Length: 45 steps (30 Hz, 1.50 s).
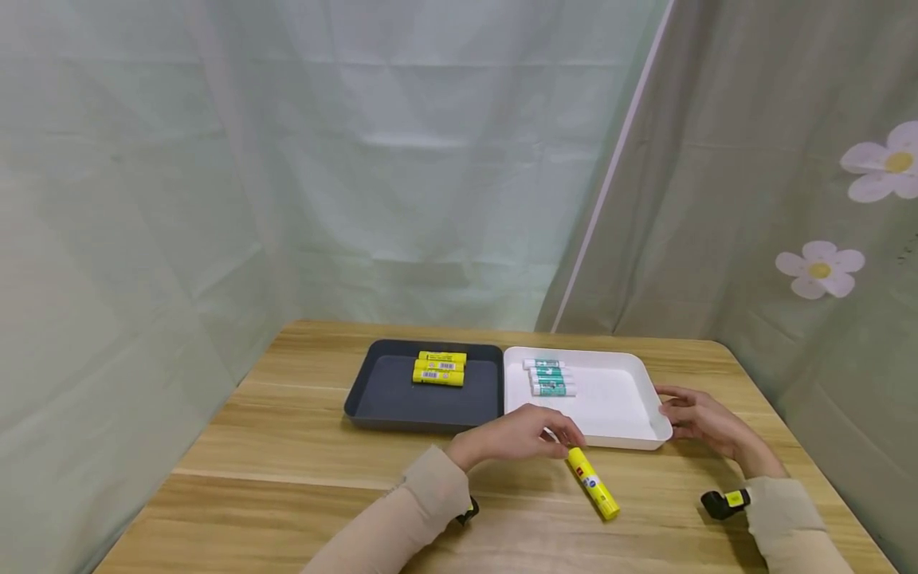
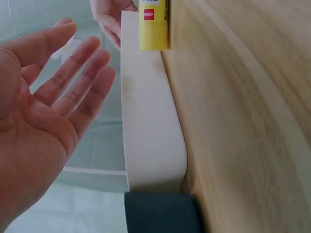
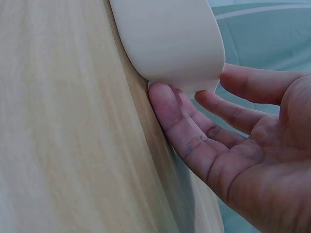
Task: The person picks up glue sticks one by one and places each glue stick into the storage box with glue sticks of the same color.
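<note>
My left hand (image 1: 519,434) is over the table in front of the trays, its fingertips close to the near end of a yellow glue stick (image 1: 594,485) lying slantwise on the wood. In the left wrist view, that palm (image 2: 34,121) faces the camera with loosely spread fingers and nothing in it. The glue stick (image 2: 153,29) shows a red logo there. Fingers of my right hand (image 1: 706,422) touch the right end wall of a white tray (image 1: 610,402). Seen from the right wrist, they lie fairly straight against the outside of the tray's end (image 3: 180,53).
Left of the white tray, a dark grey tray (image 1: 387,399) abuts it, with three yellow glue sticks (image 1: 439,376) side by side. Several white-and-green sticks (image 1: 552,381) lie in the white tray. Curtains (image 1: 430,175) hang behind the wooden table (image 1: 287,462).
</note>
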Tool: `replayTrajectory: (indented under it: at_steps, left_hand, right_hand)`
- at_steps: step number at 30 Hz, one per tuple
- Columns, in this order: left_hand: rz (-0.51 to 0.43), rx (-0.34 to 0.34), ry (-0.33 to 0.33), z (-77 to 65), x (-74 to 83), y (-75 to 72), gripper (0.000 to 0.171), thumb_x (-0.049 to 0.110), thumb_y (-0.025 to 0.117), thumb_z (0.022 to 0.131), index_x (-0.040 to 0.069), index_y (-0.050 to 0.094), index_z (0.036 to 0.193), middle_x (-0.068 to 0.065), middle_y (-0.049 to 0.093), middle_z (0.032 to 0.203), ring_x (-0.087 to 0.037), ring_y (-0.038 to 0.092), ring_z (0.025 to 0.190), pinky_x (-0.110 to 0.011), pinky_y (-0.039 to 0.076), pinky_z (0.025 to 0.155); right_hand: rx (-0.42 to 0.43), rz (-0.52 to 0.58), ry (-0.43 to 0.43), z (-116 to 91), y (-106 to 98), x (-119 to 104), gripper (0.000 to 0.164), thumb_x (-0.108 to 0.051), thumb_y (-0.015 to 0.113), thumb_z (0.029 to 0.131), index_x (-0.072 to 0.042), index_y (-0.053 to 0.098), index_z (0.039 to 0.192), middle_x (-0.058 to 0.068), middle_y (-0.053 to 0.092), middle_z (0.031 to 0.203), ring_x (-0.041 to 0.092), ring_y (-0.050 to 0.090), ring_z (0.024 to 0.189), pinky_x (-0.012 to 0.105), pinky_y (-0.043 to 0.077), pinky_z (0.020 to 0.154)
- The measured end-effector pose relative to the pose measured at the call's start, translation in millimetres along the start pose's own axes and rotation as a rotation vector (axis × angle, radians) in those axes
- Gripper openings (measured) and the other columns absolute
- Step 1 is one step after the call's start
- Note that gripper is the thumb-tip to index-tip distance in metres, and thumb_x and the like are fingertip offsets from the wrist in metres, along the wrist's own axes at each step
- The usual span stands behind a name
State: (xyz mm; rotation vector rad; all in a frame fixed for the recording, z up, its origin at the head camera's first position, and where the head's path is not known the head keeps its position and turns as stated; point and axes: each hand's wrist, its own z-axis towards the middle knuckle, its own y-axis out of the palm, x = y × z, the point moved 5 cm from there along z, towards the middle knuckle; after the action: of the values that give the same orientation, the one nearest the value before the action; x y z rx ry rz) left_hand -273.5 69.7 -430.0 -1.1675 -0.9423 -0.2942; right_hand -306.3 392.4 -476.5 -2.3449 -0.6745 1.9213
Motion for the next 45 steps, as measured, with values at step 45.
replayTrajectory:
  at_steps: [45]
  left_hand:
    - [0.36,-0.193,0.013,14.7,4.1,30.0,0.034,0.012,0.075,0.096,0.023,0.074,0.129,0.013,0.071,0.121,-0.001,0.054,0.1,-0.014,0.039,0.093]
  right_hand:
    - [-0.031,0.013,-0.005,-0.1,0.7,-2.4,0.071,-0.012,0.056,0.106,0.014,0.016,0.158,0.007,0.065,0.111,0.018,0.066,0.096,0.035,0.059,0.083]
